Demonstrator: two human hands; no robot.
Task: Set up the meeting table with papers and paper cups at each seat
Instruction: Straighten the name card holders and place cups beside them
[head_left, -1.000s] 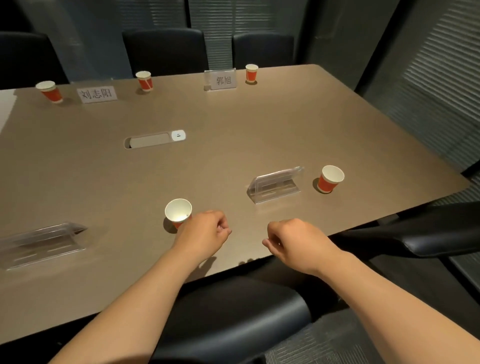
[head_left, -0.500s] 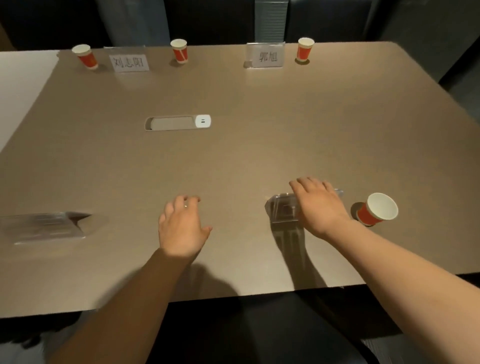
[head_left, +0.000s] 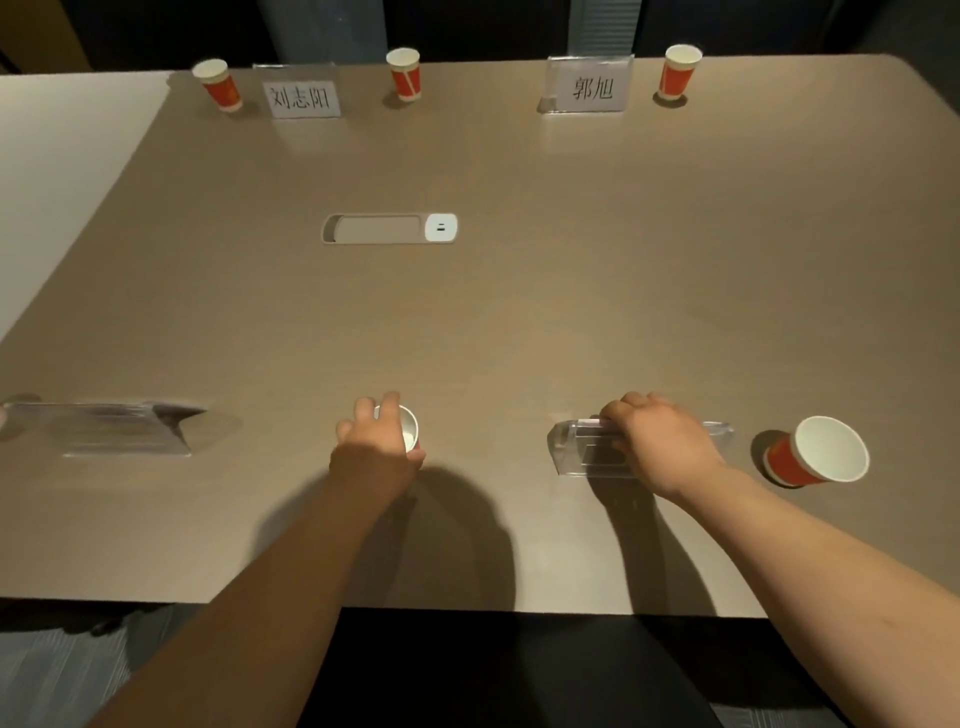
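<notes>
My left hand (head_left: 375, 448) grips a red and white paper cup (head_left: 409, 429) that stands on the brown meeting table (head_left: 519, 312) near the front edge. My right hand (head_left: 657, 441) grips the top of a clear acrylic name-card stand (head_left: 571, 449) to the right of it. Another paper cup (head_left: 821, 454) stands just right of that stand. Three more cups (head_left: 218, 84) (head_left: 405, 73) (head_left: 678, 70) stand along the far edge, beside two name cards (head_left: 302, 97) (head_left: 592, 89). No loose papers show.
A second clear name-card stand (head_left: 109, 428) lies at the front left. A cable slot with a white socket (head_left: 389, 228) sits in the table's middle. A white tabletop (head_left: 62, 171) adjoins at the left. A dark chair (head_left: 519, 670) is below the front edge.
My view has leaned further over the table. My left hand went from flat over the cup to gripping it. My right hand curled round the top of the name-card stand.
</notes>
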